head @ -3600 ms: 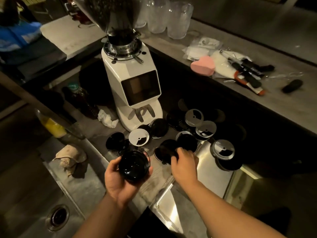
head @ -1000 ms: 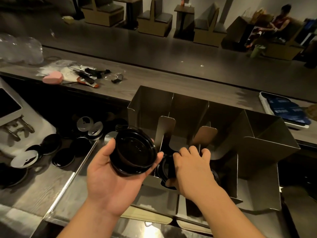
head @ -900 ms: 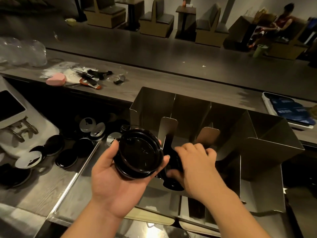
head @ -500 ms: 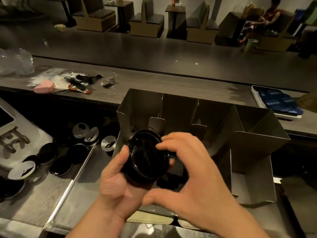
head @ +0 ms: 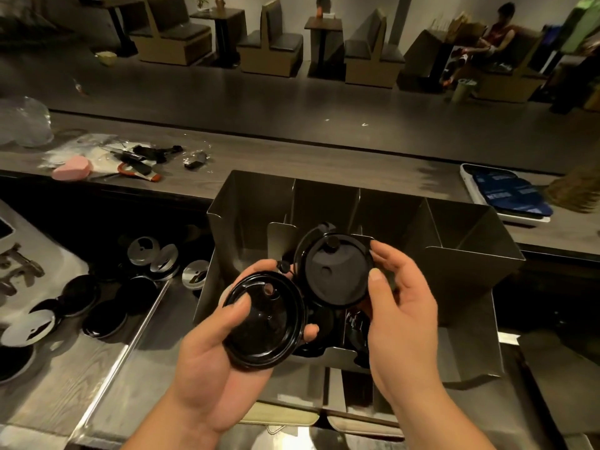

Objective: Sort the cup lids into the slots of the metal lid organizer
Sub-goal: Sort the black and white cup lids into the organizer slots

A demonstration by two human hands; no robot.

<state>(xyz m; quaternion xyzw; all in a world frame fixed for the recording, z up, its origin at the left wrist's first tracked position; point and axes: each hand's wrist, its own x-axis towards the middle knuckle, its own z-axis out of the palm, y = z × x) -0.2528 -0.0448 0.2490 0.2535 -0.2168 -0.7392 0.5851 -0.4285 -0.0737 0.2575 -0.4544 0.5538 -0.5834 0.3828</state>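
Right hand (head: 401,306) pulled top lid (head: 334,276) off lower lid (head: 264,324) in left hand (head: 207,378).

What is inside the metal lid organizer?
Dark lids sit low in the organizer's middle slots. Their count is hidden: the left hand holding the lower lid and the right hand holding the upper lid cover most of them.

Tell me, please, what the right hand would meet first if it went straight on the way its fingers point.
Probably an upright divider of the metal lid organizer, behind the black lid the right hand pinches; depth is unclear.
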